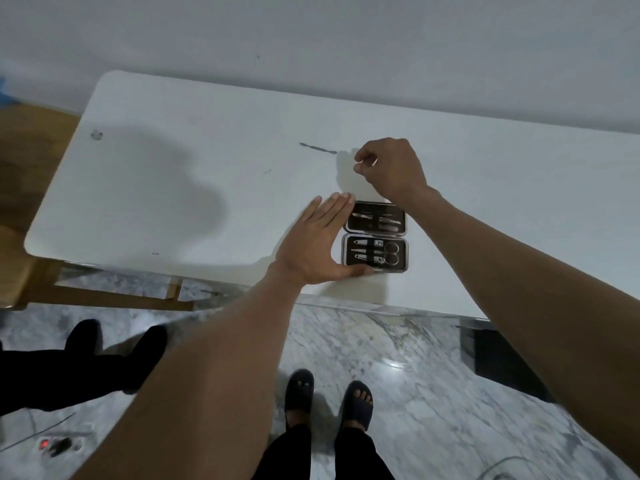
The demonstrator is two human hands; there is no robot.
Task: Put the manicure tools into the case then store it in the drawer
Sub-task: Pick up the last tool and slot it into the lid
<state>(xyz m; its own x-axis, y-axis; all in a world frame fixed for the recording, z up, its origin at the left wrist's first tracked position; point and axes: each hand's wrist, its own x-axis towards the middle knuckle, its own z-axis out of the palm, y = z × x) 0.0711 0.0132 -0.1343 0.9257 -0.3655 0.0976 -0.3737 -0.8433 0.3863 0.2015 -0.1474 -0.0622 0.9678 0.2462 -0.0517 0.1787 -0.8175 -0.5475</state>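
Head view of a white tabletop (173,174) with both bare arms reaching forward over it. The manicure case (375,237) lies open and flat near the tabletop's near edge, its two dark-lined halves hinged one beyond the other. The near half holds small scissors (389,253) and several short metal tools under a strap; the far half holds slim metal tools, too small to name singly.

The left hand (318,244) lies palm down just left of the case. Its fingers (337,202) are straight and spread, holding nothing, their tips level with the far half's left corner; the thumb runs along the near edge of the near half, touching it or nearly so.

The right hand (391,169) hovers just beyond the far half of the case, knuckles up, its fingers curled narrowly with thumb and forefinger pinched close. Whether anything sits in the pinch cannot be told.

One loose tool, a thin metal pusher (318,148), lies flat on the tabletop just left of the right fingertips, apart from them and well beyond the left fingers.

Below the tabletop edge, a marble floor (415,375) and the person's dark sandals (299,393).
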